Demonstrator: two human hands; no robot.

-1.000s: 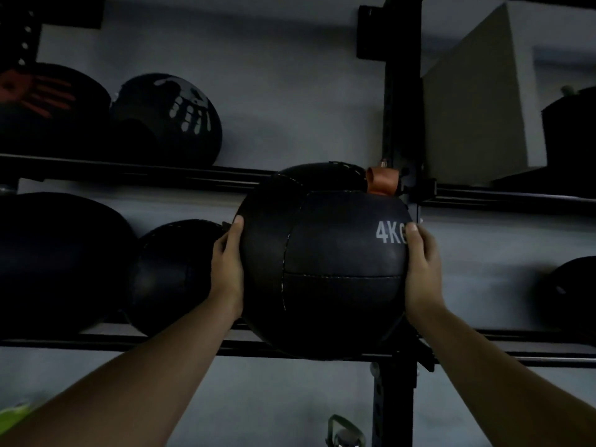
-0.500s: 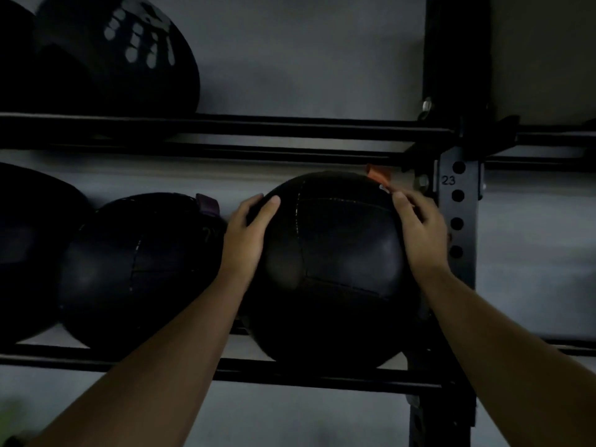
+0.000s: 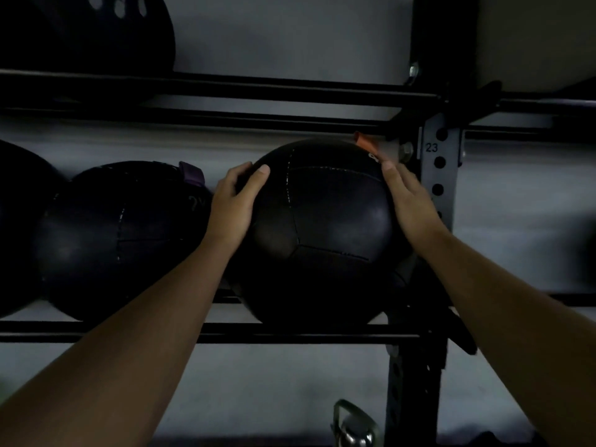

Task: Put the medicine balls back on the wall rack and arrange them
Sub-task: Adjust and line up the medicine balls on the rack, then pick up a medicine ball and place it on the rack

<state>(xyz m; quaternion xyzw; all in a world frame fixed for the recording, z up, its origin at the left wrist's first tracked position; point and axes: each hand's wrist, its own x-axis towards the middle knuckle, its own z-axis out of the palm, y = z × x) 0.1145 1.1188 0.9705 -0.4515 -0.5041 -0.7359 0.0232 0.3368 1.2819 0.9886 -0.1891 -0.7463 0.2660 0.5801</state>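
A black medicine ball with an orange tab [image 3: 322, 230] rests on the lower rails of the wall rack [image 3: 290, 332], just left of the upright post. My left hand [image 3: 235, 204] lies on its upper left side, fingers curled over the top. My right hand [image 3: 409, 201] is pressed flat on its upper right side. To its left on the same rails sits a second black ball with a purple tab [image 3: 122, 237], touching my left hand. A third black ball [image 3: 16, 230] is partly cut off at the left edge.
The grey upright post [image 3: 438, 175], marked 23, stands right beside the ball. The upper rails [image 3: 225, 88] carry another black ball with a white print [image 3: 96, 37] at top left. A kettlebell handle [image 3: 354, 424] shows below near the post.
The ball has gone from held in front of the rack to resting on the lower rails. Both hands slid from its sides up to its top. The view moved closer.
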